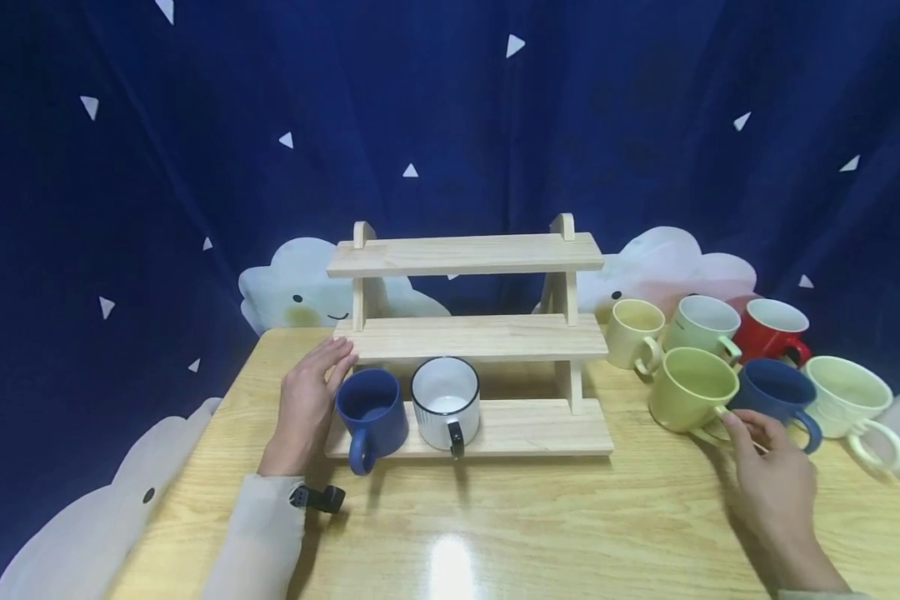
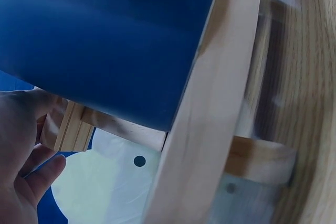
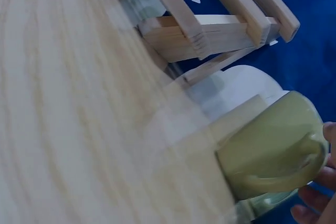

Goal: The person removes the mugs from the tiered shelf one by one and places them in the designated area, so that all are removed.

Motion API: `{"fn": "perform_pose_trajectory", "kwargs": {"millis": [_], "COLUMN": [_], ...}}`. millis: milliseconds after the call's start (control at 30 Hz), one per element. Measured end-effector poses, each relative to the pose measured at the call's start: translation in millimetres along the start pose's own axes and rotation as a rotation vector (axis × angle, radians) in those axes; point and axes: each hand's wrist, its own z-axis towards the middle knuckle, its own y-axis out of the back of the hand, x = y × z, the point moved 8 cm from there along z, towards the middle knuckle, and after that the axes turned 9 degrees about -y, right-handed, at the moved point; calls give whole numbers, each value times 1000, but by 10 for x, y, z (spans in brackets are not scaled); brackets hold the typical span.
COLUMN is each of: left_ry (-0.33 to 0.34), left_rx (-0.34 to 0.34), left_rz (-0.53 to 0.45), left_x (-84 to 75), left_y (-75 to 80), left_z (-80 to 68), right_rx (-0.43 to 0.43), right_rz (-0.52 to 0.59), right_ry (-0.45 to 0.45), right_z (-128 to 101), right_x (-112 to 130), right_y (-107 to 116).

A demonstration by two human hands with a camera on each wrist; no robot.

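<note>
My left hand [image 1: 309, 400] holds the left end of the middle board of a three-tier wooden shelf [image 1: 468, 337]; its thumb and fingers lie either side of the board end in the left wrist view. Just right of that hand, a blue mug [image 1: 372, 408] stands on the bottom board, handle toward me. Beside it is a white mug [image 1: 446, 392] with a black rim and black handle. At the right, my right hand [image 1: 776, 475] pinches the handle of a yellow-green mug [image 1: 692, 387], which looks upright at table level. In the right wrist view the fingertips meet this mug's handle side.
Around the yellow-green mug stand a cream mug [image 1: 633, 329], a pale green mug [image 1: 701, 325], a red mug [image 1: 774, 329] with a white inside, a dark blue mug [image 1: 774, 396] and a pale mug [image 1: 846, 398]. A dark blue curtain [image 1: 450, 108] hangs behind the wooden table [image 1: 525, 525].
</note>
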Motion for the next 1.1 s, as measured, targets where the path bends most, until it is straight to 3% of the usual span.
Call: {"fn": "perform_pose_trajectory", "kwargs": {"millis": [67, 200, 367, 500, 700, 833, 1100], "left_ry": [-5, -11, -15, 3, 40, 17, 6], "left_rx": [2, -5, -25, -18, -4, -23, -15], "left_rz": [2, 3, -4, -7, -14, -9, 3], "left_x": [-4, -15, -19, -12, 9, -1, -13], "left_y": [8, 8, 7, 7, 16, 29, 11], "left_z": [8, 10, 26, 23, -3, 10, 8], "right_rx": [-40, -100, -76, -26, 106, 207, 348], "right_rz": [-31, -58, -53, -47, -15, -37, -36], "right_ry": [47, 228, 445, 555, 634, 701, 929], "right_z": [-4, -80, -233, -343, -515, -643, -978], "right_x": [82, 302, 622, 827, 1112, 1339, 1699], "right_y": [56, 141, 126, 36, -216, -401, -671]}}
